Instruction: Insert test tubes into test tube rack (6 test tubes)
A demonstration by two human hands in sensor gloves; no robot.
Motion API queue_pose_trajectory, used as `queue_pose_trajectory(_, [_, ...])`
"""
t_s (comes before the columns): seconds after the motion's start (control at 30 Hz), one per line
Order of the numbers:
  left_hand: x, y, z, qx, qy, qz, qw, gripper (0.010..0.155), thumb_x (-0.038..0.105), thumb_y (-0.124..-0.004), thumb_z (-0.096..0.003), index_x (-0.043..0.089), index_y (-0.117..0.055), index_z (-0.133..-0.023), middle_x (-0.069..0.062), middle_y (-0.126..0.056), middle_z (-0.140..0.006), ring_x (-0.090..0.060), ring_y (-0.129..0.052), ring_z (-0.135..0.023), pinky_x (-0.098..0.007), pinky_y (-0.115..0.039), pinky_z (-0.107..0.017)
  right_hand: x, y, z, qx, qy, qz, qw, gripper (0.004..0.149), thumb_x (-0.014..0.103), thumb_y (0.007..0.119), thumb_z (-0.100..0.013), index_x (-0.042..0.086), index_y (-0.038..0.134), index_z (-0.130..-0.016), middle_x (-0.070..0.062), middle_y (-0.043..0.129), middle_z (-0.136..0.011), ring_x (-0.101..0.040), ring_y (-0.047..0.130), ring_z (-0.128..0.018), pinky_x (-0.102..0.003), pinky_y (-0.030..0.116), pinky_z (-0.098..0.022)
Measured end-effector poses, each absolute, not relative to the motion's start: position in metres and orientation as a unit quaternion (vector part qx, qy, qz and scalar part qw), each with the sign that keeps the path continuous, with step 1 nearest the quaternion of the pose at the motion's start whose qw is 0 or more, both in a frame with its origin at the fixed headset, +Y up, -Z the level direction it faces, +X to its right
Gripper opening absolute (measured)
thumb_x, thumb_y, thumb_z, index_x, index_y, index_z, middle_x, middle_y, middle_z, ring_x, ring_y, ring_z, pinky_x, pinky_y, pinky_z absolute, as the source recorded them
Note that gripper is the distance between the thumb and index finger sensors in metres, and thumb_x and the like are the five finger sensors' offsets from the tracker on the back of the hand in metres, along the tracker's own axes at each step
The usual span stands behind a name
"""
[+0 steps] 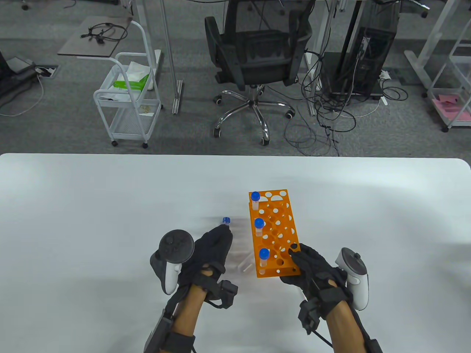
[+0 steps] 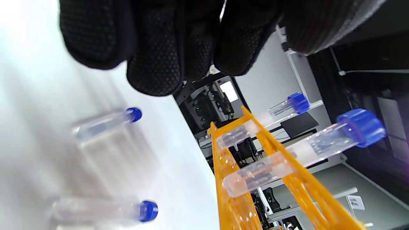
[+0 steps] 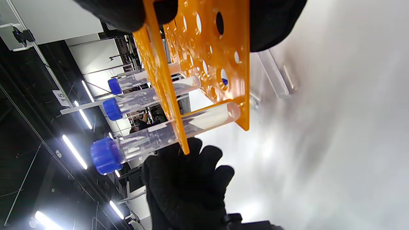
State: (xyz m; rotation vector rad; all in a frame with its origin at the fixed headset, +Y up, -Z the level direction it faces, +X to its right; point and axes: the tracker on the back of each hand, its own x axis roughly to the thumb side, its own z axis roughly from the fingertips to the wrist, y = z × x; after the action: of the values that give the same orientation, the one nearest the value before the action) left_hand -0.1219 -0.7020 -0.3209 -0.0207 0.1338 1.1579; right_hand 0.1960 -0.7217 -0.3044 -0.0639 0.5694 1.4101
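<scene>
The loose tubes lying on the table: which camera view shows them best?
The left wrist view: two loose tubes lie there, caps plain. The table view blurs them beside the left hand. The right wrist view shows only faint clear shapes behind the rack.

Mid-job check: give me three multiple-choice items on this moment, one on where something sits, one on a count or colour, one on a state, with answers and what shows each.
1. Where is the right hand?
A. On the near right corner of the orange rack
B. Flat on the table by the far edge
C. On the left hand's tracker

2. How many capped tubes stand in the rack?
A. One
B. Three
C. Six

3. What is the left hand doing?
A. Resting on the rack
B. Down among the loose tubes left of the rack
C. Raised well above the table

Answers:
1 A, its fingers lie on that corner in the table view.
2 B, three blue caps run along the rack's left side.
3 B, a blue-capped tube shows at its fingertips; blur hides the grip.
</scene>
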Motion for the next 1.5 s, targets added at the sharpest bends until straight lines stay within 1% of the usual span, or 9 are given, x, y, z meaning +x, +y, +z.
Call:
queue_pose_trajectory(0.37, [-0.120,-0.737,-0.336,-0.112,0.099,0.634,0.759,0.054,0.055,-0.073,-0.0445,0.027,-0.084,-0.090,-0.020,-0.068,-0.105,-0.035,-0.087,-0.081,-0.050,-0.079,-0.052,0.185,-0.722,-0.302,-0.010,0.274,0.647,0.712,0.054,0.044,0.064,-0.052,0.024,0.044,-0.098,-0.016,0.019,-0.112,-0.041,0.060,-0.097,-0.053,0.069,-0.069])
queue_pose_trajectory(0.57, [-0.126,-0.748,-0.340,-0.126,0.105,0.647,0.745,0.054,0.057,-0.072,-0.0439,0.029,-0.087,-0.087,-0.020,-0.070,-0.105,-0.034,-0.089,-0.081,-0.050,-0.080,-0.052,0.176,-0.726,-0.302,0.008,0.295,0.654,0.696,0.054,0.044,0.064,-0.052,0.024,0.044,-0.098,-0.016,0.019,-0.112,-0.041,0.060,-0.098,-0.053,0.068,-0.069])
queue_pose_trajectory(0.77, [-0.128,-0.755,-0.340,-0.179,0.083,0.687,0.699,0.054,0.058,-0.071,-0.0448,0.029,-0.086,-0.089,-0.020,-0.070,-0.105,-0.034,-0.089,-0.080,-0.050,-0.080,-0.053,0.168,-0.730,-0.300,0.015,0.312,0.662,0.681,0.054,0.044,0.064,-0.052,0.025,0.044,-0.098,-0.015,0.019,-0.113,-0.041,0.060,-0.098,-0.053,0.068,-0.069])
queue_pose_trajectory(0.87, [-0.129,-0.757,-0.340,-0.181,0.088,0.684,0.701,0.054,0.057,-0.072,-0.0446,0.029,-0.087,-0.088,-0.020,-0.072,-0.104,-0.034,-0.090,-0.079,-0.050,-0.081,-0.051,0.163,-0.732,-0.299,0.021,0.329,0.652,0.683,0.054,0.044,0.064,-0.052,0.025,0.044,-0.098,-0.015,0.019,-0.113,-0.041,0.059,-0.099,-0.053,0.068,-0.070])
queue_pose_trajectory(1.0, [-0.129,-0.761,-0.341,-0.205,0.077,0.703,0.676,0.053,0.057,-0.072,-0.0453,0.028,-0.087,-0.087,-0.020,-0.074,-0.102,-0.033,-0.091,-0.078,-0.049,-0.081,-0.051,0.158,-0.735,-0.298,0.027,0.342,0.650,0.678,0.054,0.044,0.063,-0.052,0.025,0.043,-0.099,-0.014,0.018,-0.113,-0.040,0.058,-0.100,-0.052,0.067,-0.071])
queue_pose_trajectory(1.13, [-0.132,-0.763,-0.342,-0.204,0.086,0.708,0.670,0.050,0.056,-0.074,-0.0449,0.027,-0.091,-0.082,-0.020,-0.078,-0.099,-0.031,-0.095,-0.073,-0.047,-0.085,-0.047,0.155,-0.738,-0.298,0.027,0.354,0.645,0.677,0.055,0.045,0.063,-0.052,0.026,0.042,-0.099,-0.014,0.018,-0.113,-0.040,0.057,-0.100,-0.053,0.066,-0.071])
queue_pose_trajectory(1.23, [-0.135,-0.762,-0.341,-0.200,0.102,0.700,0.678,0.048,0.054,-0.072,-0.0457,0.026,-0.092,-0.080,-0.021,-0.079,-0.098,-0.032,-0.096,-0.071,-0.046,-0.085,-0.045,0.153,-0.738,-0.298,0.029,0.354,0.658,0.664,0.056,0.049,0.064,-0.052,0.029,0.042,-0.100,-0.013,0.018,-0.114,-0.039,0.059,-0.101,-0.053,0.065,-0.072])
queue_pose_trajectory(1.33, [-0.137,-0.762,-0.342,-0.197,0.102,0.706,0.673,0.047,0.053,-0.072,-0.0458,0.025,-0.092,-0.078,-0.022,-0.079,-0.097,-0.033,-0.096,-0.069,-0.045,-0.085,-0.044,0.156,-0.735,-0.300,0.041,0.345,0.669,0.657,0.064,0.058,0.063,-0.051,0.029,0.040,-0.104,-0.012,0.022,-0.115,-0.039,0.059,-0.102,-0.055,0.064,-0.071])
queue_pose_trajectory(1.5, [-0.143,-0.761,-0.341,-0.189,0.108,0.712,0.667,0.047,0.052,-0.073,-0.0453,0.025,-0.093,-0.077,-0.022,-0.080,-0.097,-0.034,-0.095,-0.069,-0.045,-0.084,-0.043,0.176,-0.727,-0.305,0.030,0.290,0.695,0.657,0.068,0.063,0.063,-0.050,0.029,0.042,-0.105,-0.011,0.029,-0.116,-0.040,0.059,-0.101,-0.055,0.064,-0.069])
